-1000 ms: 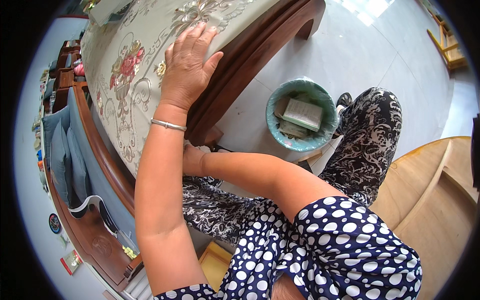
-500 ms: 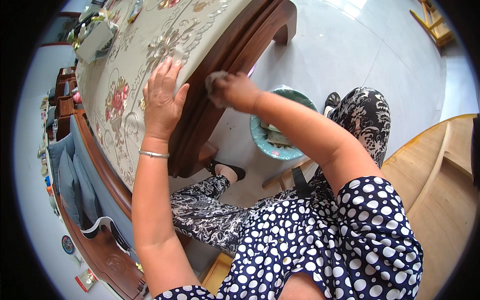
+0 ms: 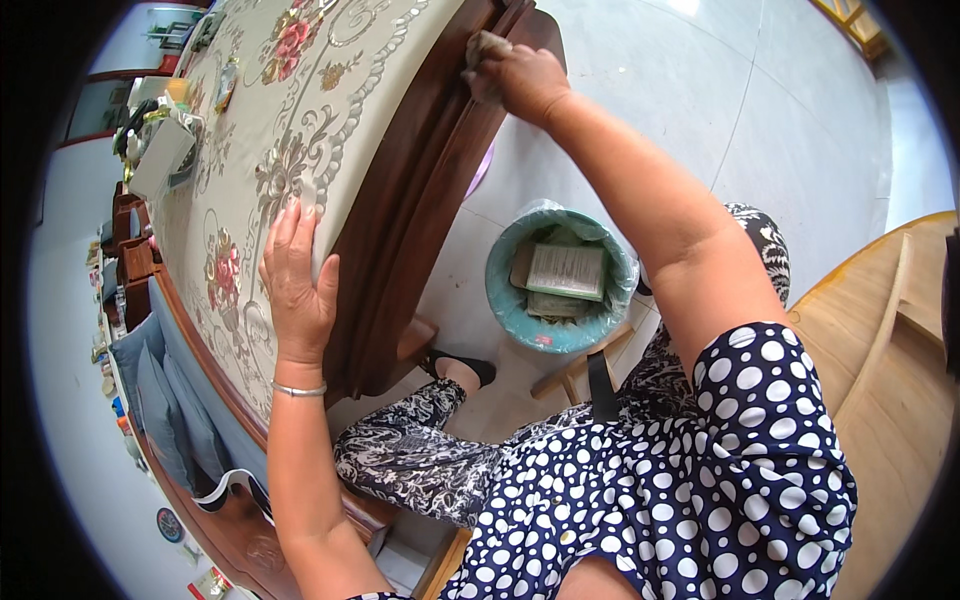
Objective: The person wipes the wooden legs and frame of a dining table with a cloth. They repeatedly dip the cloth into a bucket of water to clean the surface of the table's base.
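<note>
A dark wooden table point(image 3: 425, 190) slants away from me, its top covered by a cream tablecloth point(image 3: 330, 110) with flowers and scrolls. My left hand point(image 3: 298, 275) lies flat on the cloth near the edge, fingers stretched out, holding nothing. At the table's far side edge, my right hand point(image 3: 525, 82) grips a greyish-brown cloth point(image 3: 487, 65) and presses it against the carved wood. Part of the cloth is hidden under the fingers.
Below my right arm stands a teal bin point(image 3: 497, 290) with a clear liner and a printed box point(image 3: 565, 270) inside. A round wooden tabletop point(image 3: 880, 330) is at the right. Left are a sofa with grey-blue cushions point(image 3: 160, 400) and items on the table's far left.
My right hand has slid the cloth farther along the table edge, away from me. My left hand stays flat on the tablecloth. The bin is now less covered by my arm.
</note>
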Motion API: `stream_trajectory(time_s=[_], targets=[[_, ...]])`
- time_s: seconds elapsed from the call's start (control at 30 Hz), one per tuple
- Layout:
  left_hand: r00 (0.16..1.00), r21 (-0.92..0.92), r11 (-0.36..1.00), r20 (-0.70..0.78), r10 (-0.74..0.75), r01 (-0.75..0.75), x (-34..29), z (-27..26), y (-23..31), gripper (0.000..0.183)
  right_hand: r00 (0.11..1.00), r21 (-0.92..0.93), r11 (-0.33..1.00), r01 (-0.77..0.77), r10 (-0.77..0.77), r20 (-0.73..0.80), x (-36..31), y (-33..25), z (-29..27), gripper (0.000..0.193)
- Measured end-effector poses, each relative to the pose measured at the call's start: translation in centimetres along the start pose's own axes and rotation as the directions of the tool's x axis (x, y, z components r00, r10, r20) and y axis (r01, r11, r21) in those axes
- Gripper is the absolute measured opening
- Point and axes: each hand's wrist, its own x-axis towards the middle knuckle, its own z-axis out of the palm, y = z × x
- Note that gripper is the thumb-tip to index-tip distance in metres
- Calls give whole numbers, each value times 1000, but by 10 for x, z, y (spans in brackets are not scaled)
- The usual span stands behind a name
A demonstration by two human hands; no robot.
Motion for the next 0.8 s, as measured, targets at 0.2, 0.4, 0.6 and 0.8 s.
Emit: stream_trajectory(time_s=[0.2,0.4,0.6,0.8], targets=[[1000,-5,1000,11,2,-1,2,-1,3,49,991,-140,985,-100,111,74,44,55,-3,25],[999,24,1000,42,-13,12,0,-5,6,48,945,74,943,-325,326,3,62,45,3,40],[1000,28,1000,25,-3,2,1,-2,7,48,969,-129,967,-220,232,86,33,1,5,32],[1000,64,998,-23,1,1,-2,1,3,50,988,64,986,155,-155,4,-32,-57,21,24]])
